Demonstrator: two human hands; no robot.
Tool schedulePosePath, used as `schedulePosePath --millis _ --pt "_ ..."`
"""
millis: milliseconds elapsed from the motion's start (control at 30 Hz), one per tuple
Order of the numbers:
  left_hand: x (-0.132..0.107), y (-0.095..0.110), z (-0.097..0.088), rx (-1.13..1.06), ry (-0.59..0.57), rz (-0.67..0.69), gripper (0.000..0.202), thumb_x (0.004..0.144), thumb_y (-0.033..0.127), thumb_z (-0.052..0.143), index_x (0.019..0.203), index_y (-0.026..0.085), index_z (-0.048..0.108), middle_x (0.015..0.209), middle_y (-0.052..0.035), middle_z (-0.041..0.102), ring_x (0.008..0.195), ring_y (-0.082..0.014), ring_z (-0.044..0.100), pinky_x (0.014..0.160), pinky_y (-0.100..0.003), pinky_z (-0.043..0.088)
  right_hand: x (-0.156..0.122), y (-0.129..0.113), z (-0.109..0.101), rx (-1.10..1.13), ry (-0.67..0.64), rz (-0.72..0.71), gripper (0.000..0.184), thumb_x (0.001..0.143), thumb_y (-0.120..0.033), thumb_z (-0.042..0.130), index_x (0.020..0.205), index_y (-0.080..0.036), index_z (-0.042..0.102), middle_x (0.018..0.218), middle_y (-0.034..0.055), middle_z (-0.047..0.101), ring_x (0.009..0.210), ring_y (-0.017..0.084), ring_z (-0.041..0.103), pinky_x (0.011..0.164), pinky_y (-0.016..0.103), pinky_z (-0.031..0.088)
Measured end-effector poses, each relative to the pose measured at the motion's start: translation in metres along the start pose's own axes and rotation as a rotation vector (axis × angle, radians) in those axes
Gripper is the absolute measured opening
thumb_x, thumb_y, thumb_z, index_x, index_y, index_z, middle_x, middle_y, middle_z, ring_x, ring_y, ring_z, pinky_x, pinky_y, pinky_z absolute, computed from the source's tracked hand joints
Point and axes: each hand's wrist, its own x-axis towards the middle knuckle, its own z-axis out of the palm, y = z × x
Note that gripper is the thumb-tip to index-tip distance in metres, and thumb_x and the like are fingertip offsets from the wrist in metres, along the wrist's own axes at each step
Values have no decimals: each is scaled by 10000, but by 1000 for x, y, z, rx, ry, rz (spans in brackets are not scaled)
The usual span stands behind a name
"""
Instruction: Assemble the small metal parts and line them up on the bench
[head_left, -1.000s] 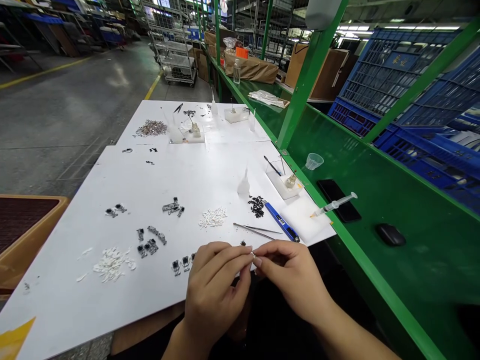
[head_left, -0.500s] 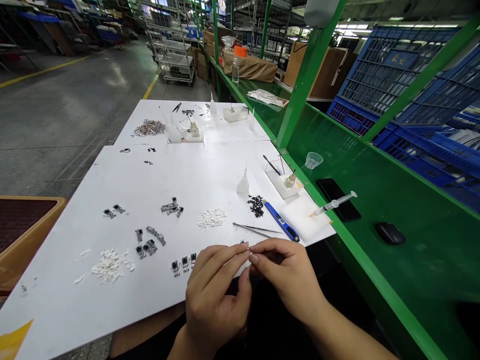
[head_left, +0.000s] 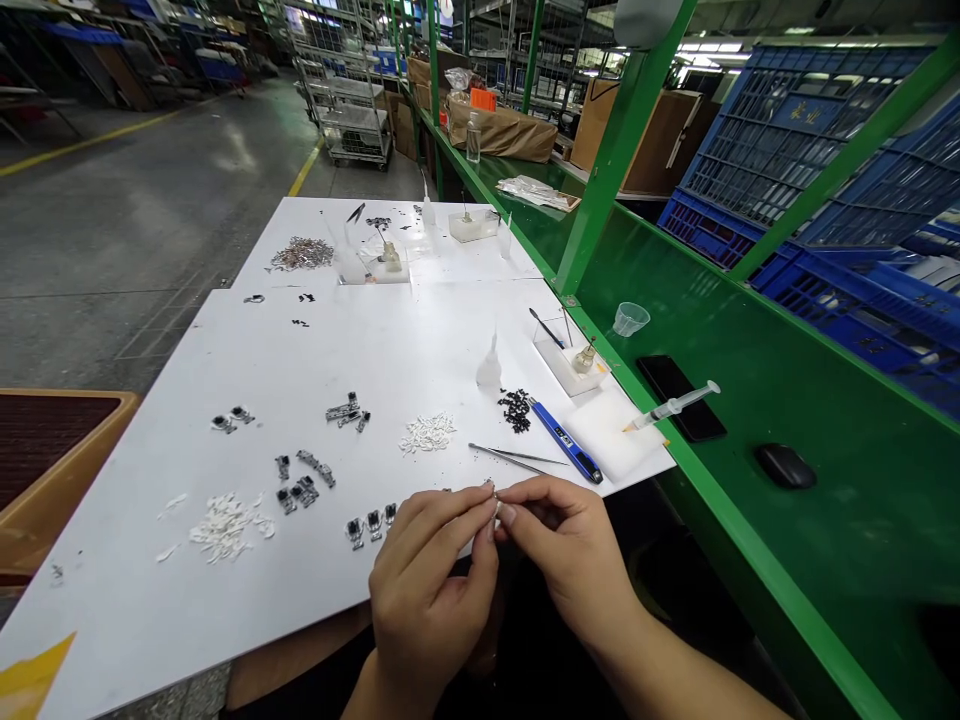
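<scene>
My left hand (head_left: 439, 580) and my right hand (head_left: 566, 550) meet at the fingertips over the near edge of the white table (head_left: 360, 350). Both are closed in a pinch around a tiny part (head_left: 495, 497), mostly covered by the fingers; its kind is too small to make out. Just left of my left hand stand small black-and-silver parts (head_left: 374, 525) in a short row. Beyond my fingers lie a pair of tweezers (head_left: 514, 458) and a blue utility knife (head_left: 564, 440). White slivers are heaped in one pile (head_left: 427, 432) and another pile (head_left: 225, 527).
Small black pieces (head_left: 515, 410) lie beside a squeeze bottle (head_left: 489, 368). A syringe (head_left: 671, 407) rests across a white foam pad (head_left: 611, 435). The green ledge (head_left: 750, 390) on the right holds a phone (head_left: 682, 397), a black mouse-like object (head_left: 784, 466) and a clear cup (head_left: 631, 319).
The view has shifted slightly. My hands stay together, with the fingertips slightly adjusted and a bit more of the tiny part showing between them.
</scene>
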Motion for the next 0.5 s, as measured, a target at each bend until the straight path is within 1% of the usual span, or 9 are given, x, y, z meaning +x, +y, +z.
schedulePosePath --millis 67,100,167,233,267,300,333,433,500 --pt "-1 1 -2 11 5 -10 362 759 -82 668 1007 177 723 976 -63 747 882 -204 674 736 -384 573 0 -1 4 -95 39 -53 39 756 -212 723 777 -187 744 689 22 748 658 176 705 640 284 581" --pt "-2 1 -2 11 5 -25 349 766 -72 666 1005 176 722 979 -64 743 888 -204 676 742 -386 573 0 -1 6 -182 61 -113 46 769 -189 693 778 -189 738 700 25 749 665 179 705 640 287 577" --pt "-3 0 -4 -4 0 -74 312 783 -53 655 989 172 720 972 -60 736 889 -198 679 747 -380 575 0 -3 7 -402 93 -316 113 787 -130 640 791 -189 736 733 34 753 691 181 705 669 291 568" --pt "-3 -2 -6 -21 -8 -122 282 796 -38 651 967 175 722 954 -51 735 881 -189 683 743 -366 577 0 -5 6 -599 91 -553 174 796 -74 600 812 -181 737 758 44 754 721 179 706 706 288 559" --pt "-3 -2 -7 -21 -12 -140 274 798 -34 654 956 178 724 946 -45 736 877 -185 684 743 -359 578 0 -5 5 -664 83 -631 189 798 -59 590 829 -176 735 764 47 754 725 178 705 713 285 556" --pt "-3 -3 -7 -19 -16 -155 270 798 -32 660 949 182 727 944 -41 738 876 -181 686 746 -354 579 0 -6 4 -704 75 -664 192 799 -54 588 852 -172 730 763 47 751 715 174 702 707 280 556" --pt "-3 -3 -8 -15 -24 -165 271 796 -31 665 949 183 730 948 -39 740 877 -177 687 751 -349 579 0 -6 4 -726 66 -657 190 799 -58 593 879 -170 723 762 42 748 695 168 699 692 272 558" --pt "-2 -4 -9 -11 -43 -146 274 787 -42 674 937 180 730 939 -36 740 860 -164 685 747 -335 576 -1 -6 3 -751 41 -555 177 789 -84 618 917 -176 698 743 20 731 647 155 685 635 254 551" --pt "0 -5 -10 -8 -54 -91 276 774 -52 682 925 176 723 917 -36 738 839 -161 679 731 -332 572 -2 -7 3 -764 19 -517 151 782 -89 618 872 -184 694 714 9 717 638 152 676 609 245 536"
